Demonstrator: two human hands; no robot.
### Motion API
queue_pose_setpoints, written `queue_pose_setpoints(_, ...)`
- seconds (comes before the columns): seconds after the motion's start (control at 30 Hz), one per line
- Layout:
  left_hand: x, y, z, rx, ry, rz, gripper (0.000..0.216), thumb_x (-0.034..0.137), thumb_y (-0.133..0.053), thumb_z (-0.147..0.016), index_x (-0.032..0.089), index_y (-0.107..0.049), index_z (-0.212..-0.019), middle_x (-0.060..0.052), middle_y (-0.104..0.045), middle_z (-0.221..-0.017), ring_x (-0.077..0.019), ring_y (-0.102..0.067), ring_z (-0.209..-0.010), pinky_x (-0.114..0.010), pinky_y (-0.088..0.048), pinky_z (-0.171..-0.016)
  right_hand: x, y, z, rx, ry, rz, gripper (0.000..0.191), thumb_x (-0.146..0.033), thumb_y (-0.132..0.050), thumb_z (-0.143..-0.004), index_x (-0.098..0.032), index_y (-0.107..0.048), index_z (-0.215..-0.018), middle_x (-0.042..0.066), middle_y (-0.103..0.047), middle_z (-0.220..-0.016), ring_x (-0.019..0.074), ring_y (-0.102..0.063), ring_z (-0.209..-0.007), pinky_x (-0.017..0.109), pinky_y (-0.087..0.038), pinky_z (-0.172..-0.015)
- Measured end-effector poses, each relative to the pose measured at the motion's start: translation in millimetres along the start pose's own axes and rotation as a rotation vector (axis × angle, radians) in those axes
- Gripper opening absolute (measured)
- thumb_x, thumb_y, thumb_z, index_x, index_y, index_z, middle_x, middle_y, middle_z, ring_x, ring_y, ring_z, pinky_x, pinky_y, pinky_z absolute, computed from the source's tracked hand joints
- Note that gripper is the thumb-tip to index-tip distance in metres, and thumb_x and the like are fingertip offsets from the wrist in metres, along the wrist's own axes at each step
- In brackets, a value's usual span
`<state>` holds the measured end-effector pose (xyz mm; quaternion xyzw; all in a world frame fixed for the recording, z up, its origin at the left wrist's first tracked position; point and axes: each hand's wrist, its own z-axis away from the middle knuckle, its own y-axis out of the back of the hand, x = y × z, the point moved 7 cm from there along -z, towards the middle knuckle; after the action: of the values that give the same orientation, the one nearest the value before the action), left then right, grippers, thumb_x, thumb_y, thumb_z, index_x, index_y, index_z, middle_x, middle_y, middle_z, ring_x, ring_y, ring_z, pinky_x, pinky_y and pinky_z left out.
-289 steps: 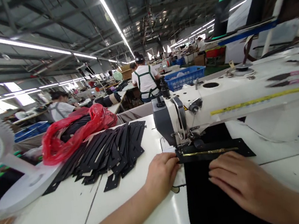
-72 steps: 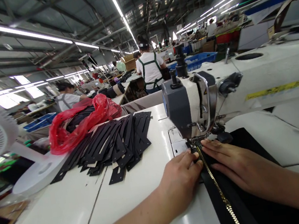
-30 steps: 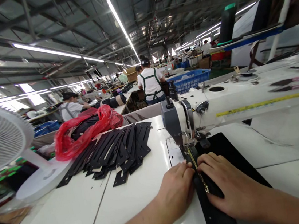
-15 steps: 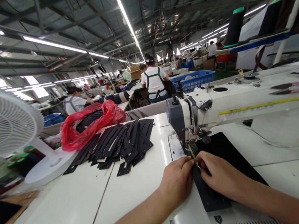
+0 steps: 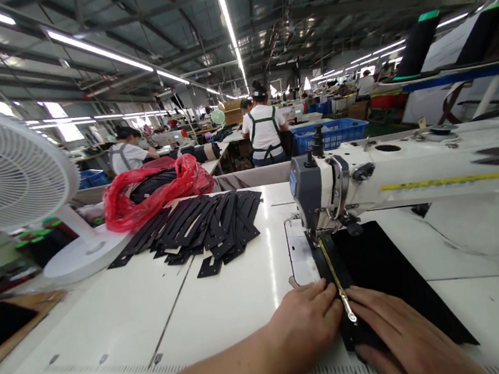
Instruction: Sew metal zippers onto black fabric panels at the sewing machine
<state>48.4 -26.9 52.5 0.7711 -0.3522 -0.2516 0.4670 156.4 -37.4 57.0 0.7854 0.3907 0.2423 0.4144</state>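
A zipper (image 5: 333, 269) with gold teeth runs along a black strip, its shiny metal pull lying toward me. Its far end is beneath the presser foot of a white and grey sewing machine (image 5: 317, 193). My left hand (image 5: 306, 320) rests on the strip left of the zipper, fingers close together and thumb hidden. To the right of the zipper, my right hand (image 5: 404, 332) lies with fingers stretched out flat on the black material, its thumb apart near the close end. A larger black panel (image 5: 386, 267) spreads out under and beyond the right hand.
A pile of black cut pieces (image 5: 209, 226) lies on the white table (image 5: 123, 314), left of the machine. Behind it sits a red plastic bag (image 5: 127, 206). A white fan (image 5: 7, 163) stands far left. Thread cones (image 5: 419, 45) stand at upper right. Co-workers (image 5: 263, 127) sit beyond.
My fingers have let go of the zipper pull and both hands have come down nearer to me, the right one flattening out. More of the zipper now shows. The view has shifted slightly.
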Motion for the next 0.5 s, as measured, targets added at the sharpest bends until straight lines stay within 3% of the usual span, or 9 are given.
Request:
queue_pose_setpoints(0.07,6,4,5,-0.007,0.001,0.023,0.026,0.012,-0.037,-0.092,0.006,-0.057,-0.108,-0.014,-0.062,-0.114,-0.0234,-0.058,-0.107,-0.034,-0.047,-0.095,-5,-1,11,-0.003,0.053,0.02,0.047,-0.031,-0.054,-0.081,-0.011,-0.049,-0.124,0.015,-0.057,-0.121,0.027,-0.056,-0.108,0.036,-0.052,-0.083)
queue_pose_setpoints(0.17,3,8,6,-0.054,0.075,0.153,0.026,0.012,-0.046,-0.086,0.011,-0.056,-0.11,-0.011,-0.061,-0.116,-0.0215,-0.056,-0.108,-0.034,-0.044,-0.096,-2,3,7,-0.007,0.073,-0.073,0.035,-0.013,-0.04,-0.085,-0.013,-0.056,-0.116,0.011,-0.063,-0.114,0.0223,-0.06,-0.102,0.033,-0.051,-0.082)
queue_pose_setpoints(0.23,-8,9,1,-0.101,0.178,0.26,0.029,0.016,-0.057,-0.077,0.014,-0.057,-0.106,-0.008,-0.063,-0.107,-0.0212,-0.059,-0.099,-0.033,-0.047,-0.09,15,5,-12,-0.113,-0.047,-0.244,0.034,-0.011,-0.033,-0.087,-0.016,-0.063,-0.102,0.007,-0.068,-0.096,0.0184,-0.064,-0.085,0.03,-0.051,-0.074)
queue_pose_setpoints(0.3,-23,10,-9,-0.145,0.316,0.33,0.028,0.023,-0.066,-0.069,0.015,-0.06,-0.095,-0.006,-0.065,-0.093,-0.0208,-0.061,-0.086,-0.031,-0.049,-0.079,41,-1,-34,-0.341,-0.291,-0.404,0.03,-0.023,-0.036,-0.091,-0.02,-0.065,-0.084,0.003,-0.067,-0.075,0.0164,-0.063,-0.068,0.028,-0.047,-0.06)
queue_pose_setpoints(0.37,-39,10,-18,-0.181,0.458,0.381,0.023,0.033,-0.07,-0.069,0.016,-0.062,-0.083,-0.003,-0.065,-0.082,-0.0189,-0.061,-0.075,-0.028,-0.049,-0.067,59,-1,-56,-0.478,-0.421,-0.501,0.026,-0.026,-0.042,-0.088,-0.019,-0.063,-0.076,0.001,-0.066,-0.072,0.0163,-0.061,-0.066,0.026,-0.044,-0.058)
queue_pose_setpoints(0.43,-50,10,-24,-0.196,0.56,0.408,0.024,0.04,-0.067,-0.074,0.017,-0.062,-0.073,-0.001,-0.065,-0.073,-0.0166,-0.061,-0.067,-0.025,-0.046,-0.061,68,3,-71,-0.513,-0.442,-0.525,0.026,-0.027,-0.044,-0.086,-0.018,-0.062,-0.069,0.001,-0.063,-0.064,0.0158,-0.058,-0.06,0.025,-0.041,-0.053)
queue_pose_setpoints(0.5,-51,11,-25,-0.176,0.57,0.359,0.026,0.041,-0.064,-0.079,0.017,-0.062,-0.068,0.0,-0.064,-0.068,-0.0161,-0.061,-0.064,-0.024,-0.045,-0.06,65,5,-72,-0.513,-0.428,-0.524,0.027,-0.028,-0.044,-0.086,-0.018,-0.061,-0.067,0.0,-0.061,-0.06,0.0154,-0.056,-0.057,0.025,-0.039,-0.051)
